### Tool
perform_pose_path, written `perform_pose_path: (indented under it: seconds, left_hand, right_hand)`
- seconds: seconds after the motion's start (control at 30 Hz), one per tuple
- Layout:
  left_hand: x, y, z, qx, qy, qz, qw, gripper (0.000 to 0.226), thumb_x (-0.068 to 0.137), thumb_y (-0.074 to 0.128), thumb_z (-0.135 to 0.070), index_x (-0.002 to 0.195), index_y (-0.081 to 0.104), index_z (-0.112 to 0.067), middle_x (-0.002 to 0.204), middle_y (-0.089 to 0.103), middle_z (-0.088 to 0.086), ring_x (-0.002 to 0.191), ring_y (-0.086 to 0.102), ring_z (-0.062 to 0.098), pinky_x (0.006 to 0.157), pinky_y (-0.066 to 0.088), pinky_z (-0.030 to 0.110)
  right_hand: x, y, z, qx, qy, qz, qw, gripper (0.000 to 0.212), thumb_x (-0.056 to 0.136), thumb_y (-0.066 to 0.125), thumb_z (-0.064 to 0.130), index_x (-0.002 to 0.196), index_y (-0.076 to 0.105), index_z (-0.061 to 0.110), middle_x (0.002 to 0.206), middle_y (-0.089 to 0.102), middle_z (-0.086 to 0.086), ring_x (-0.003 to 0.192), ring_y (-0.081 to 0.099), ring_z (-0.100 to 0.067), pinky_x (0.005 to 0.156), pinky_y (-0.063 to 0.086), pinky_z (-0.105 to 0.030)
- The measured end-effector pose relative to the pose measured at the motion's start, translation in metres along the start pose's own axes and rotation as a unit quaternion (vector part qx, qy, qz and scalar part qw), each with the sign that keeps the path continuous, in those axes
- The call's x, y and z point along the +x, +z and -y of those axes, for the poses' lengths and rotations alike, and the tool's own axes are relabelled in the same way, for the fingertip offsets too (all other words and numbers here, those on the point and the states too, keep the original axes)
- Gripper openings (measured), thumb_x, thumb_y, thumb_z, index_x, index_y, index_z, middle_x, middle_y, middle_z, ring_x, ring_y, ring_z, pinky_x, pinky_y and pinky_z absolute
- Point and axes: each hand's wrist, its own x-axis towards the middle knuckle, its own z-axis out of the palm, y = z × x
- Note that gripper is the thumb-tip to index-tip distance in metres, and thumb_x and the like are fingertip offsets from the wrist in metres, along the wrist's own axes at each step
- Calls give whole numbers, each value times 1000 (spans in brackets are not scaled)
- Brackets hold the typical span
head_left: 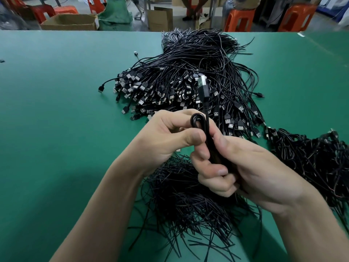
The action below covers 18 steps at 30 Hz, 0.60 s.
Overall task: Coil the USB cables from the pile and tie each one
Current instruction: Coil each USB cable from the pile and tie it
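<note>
Centre of the frame: one black USB cable, folded into a narrow coil and held upright above the table in both hands.

Left hand: curled, thumb and fingers pinching the coil just below its top loop.

Right hand: fingers closed round the lower part of the coil, thumb pressed against the strands beside the left thumb. Lower end of the coil hidden inside the palm.

Plug: standing free on a single strand above the loop, metal end up, in front of the pile.

Pile of loose cables: upper centre, spread on the green table surface, plugs bunched toward the near left edge, bare ends toward the far edge.

Lower centre, under the wrists: heap of short thin black ties.

Right edge: a second dark mass of cables; tied or not, impossible to tell.

Upper edge, beyond the table: cardboard boxes, a green sack, orange stools.
</note>
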Motion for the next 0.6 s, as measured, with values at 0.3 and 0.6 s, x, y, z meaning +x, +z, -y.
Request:
perform_pose_path:
  seconds: [0.3, 0.6]
  left_hand:
    - [3, 8, 10, 26, -29, -81, 996, 11, 96, 68, -12, 91, 78, -14, 69, 63, 19, 54, 68, 17, 67, 57, 27]
    - [6, 8, 8, 119, -14, -130, 984, 14, 95, 69, -16, 104, 80, -18, 113, 74, 12, 94, 72, 27, 81, 60, 32]
  right_hand:
    - [-2, -8, 2, -254, -29, -136, 957, 35, 108, 35, 26, 98, 61, 5, 73, 57, -1, 56, 39, -13, 55, 35, -25]
    - [15, -6, -12, -322, -103, -239, 910, 29, 108, 38, 32, 82, 53, 28, 67, 46, 14, 58, 39, -2, 51, 34, -18]
